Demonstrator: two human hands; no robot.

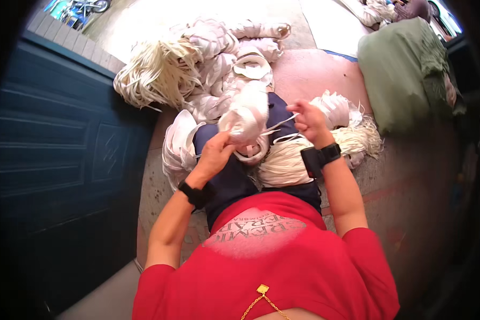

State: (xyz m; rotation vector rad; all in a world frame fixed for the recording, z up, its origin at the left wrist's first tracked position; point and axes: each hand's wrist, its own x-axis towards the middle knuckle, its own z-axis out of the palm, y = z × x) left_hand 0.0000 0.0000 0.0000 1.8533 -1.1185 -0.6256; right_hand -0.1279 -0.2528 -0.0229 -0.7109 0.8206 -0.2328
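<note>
My left hand (216,154) is closed on the near edge of a white fabric bundle (244,118), held above my knees. A thin white strip (278,126) runs from this bundle toward my right hand (310,121). The right fingers are pinched on the strip's far end, a little apart from the bundle. A bunch of cream strips (285,162) lies across my right thigh, under the right forearm. Beside my left leg rests a white folded bundle (179,144). Another pale bundle (336,109) sits just beyond my right wrist.
A heap of pale bundles (210,64) with loose cream strips (157,72) lies ahead of my legs. A dark blue panelled door (64,144) stands on the left. On the right is a large green sack (402,77). A blue motorbike (80,12) shows far left.
</note>
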